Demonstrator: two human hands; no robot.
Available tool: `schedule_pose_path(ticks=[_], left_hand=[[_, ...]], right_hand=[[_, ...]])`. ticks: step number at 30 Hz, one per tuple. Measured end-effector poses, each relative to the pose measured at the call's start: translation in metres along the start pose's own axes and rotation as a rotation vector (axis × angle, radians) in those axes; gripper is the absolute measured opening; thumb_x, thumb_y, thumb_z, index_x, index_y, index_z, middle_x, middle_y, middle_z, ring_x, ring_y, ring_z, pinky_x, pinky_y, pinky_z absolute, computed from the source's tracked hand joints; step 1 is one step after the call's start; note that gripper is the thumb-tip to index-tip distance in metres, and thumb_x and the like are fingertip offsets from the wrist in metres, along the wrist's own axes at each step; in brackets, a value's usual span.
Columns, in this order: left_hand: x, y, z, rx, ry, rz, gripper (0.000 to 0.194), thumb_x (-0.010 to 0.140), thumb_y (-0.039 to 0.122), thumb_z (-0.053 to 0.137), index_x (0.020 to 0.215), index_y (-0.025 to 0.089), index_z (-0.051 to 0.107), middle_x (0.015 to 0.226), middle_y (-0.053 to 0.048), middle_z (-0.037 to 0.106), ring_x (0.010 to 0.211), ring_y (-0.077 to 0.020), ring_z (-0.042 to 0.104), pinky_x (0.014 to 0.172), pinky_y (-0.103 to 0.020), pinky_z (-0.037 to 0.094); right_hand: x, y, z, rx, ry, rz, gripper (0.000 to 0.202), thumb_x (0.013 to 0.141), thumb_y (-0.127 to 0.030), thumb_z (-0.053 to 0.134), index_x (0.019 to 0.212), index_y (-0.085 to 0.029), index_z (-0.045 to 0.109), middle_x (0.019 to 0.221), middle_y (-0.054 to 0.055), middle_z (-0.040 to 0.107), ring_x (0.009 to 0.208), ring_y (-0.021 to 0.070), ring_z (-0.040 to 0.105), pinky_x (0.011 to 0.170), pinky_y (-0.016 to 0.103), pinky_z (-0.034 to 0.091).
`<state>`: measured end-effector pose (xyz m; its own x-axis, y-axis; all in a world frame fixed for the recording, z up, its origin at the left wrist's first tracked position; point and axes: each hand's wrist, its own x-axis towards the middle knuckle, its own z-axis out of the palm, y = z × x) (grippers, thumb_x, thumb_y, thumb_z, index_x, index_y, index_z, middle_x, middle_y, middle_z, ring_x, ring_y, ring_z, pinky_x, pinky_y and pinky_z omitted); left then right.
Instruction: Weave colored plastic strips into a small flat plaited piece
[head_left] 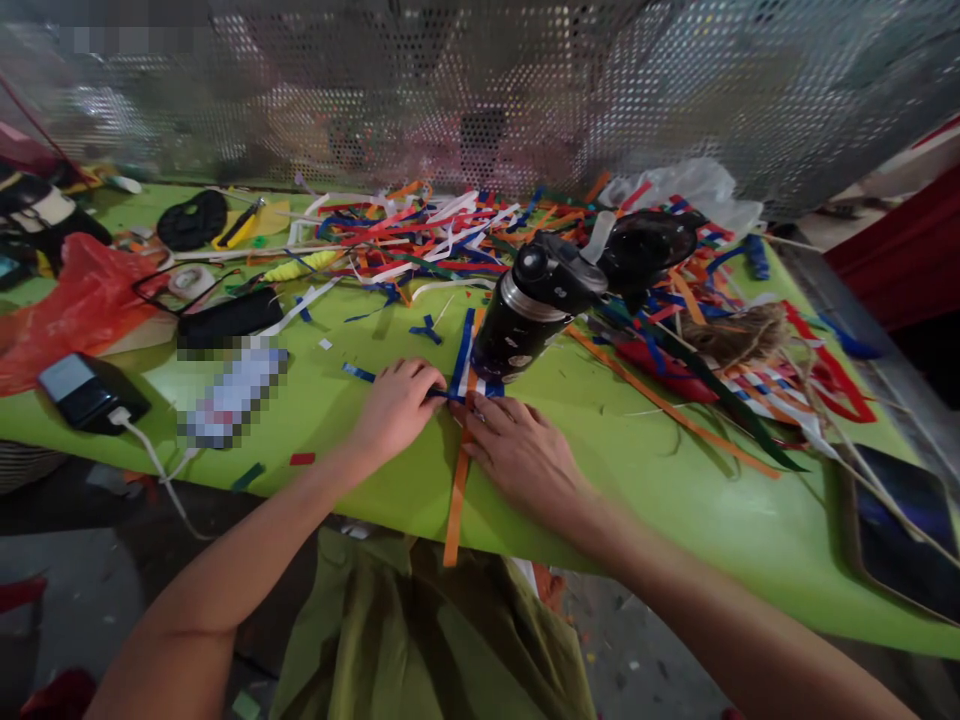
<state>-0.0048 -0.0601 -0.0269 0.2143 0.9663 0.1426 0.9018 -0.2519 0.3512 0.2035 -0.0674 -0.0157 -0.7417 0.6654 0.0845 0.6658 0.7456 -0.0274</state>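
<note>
My left hand pinches a dark blue strip whose loose end sticks out to the left. Pressed on the table beside it, my right hand has its fingers stretched out over the crossing of blue, white and orange strips. One orange strip runs from under the fingertips over the table's front edge. Behind the hands, a black bottle stands on the far ends of blue and white strips. The exact crossing of the strips is partly hidden by my fingers.
Loose coloured strips pile along the back of the green table. On the left lie a power bank with a white cable, a blurred-out phone-like object and a red plastic bag. A tablet-like device lies at right.
</note>
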Motion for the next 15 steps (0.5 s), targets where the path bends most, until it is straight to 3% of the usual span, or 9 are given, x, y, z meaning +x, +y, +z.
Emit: schedule_pose_path(ticks=[7, 10, 15], left_hand=[[0.001, -0.011, -0.026, 0.138, -0.127, -0.026, 0.016, 0.092, 0.026, 0.065, 0.107, 0.02, 0.066, 0.107, -0.008, 0.071, 0.104, -0.0277, 0.063, 0.088, -0.039, 0.047], [-0.003, -0.018, -0.044, 0.191, -0.192, -0.031, 0.011, 0.092, 0.028, 0.064, 0.1, 0.022, 0.068, 0.095, -0.005, 0.074, 0.097, -0.0271, 0.066, 0.088, -0.04, 0.045], [-0.014, -0.037, -0.072, 0.212, -0.185, -0.048, 0.014, 0.091, 0.034, 0.063, 0.086, 0.022, 0.069, 0.083, -0.004, 0.073, 0.091, -0.0261, 0.066, 0.092, -0.042, 0.044]], right_hand=[[-0.001, -0.001, 0.002, 0.016, 0.033, 0.007, 0.042, 0.102, -0.033, 0.044, 0.14, -0.022, 0.058, 0.137, 0.01, 0.063, 0.113, 0.0297, 0.056, 0.088, 0.044, 0.047], [-0.001, 0.0, 0.002, 0.023, 0.045, 0.001, 0.042, 0.102, -0.033, 0.043, 0.14, -0.022, 0.058, 0.138, 0.01, 0.063, 0.114, 0.0302, 0.055, 0.087, 0.044, 0.047], [-0.001, 0.0, 0.004, 0.038, 0.059, 0.009, 0.042, 0.102, -0.033, 0.042, 0.14, -0.024, 0.057, 0.136, 0.009, 0.064, 0.114, 0.0301, 0.056, 0.088, 0.044, 0.045]])
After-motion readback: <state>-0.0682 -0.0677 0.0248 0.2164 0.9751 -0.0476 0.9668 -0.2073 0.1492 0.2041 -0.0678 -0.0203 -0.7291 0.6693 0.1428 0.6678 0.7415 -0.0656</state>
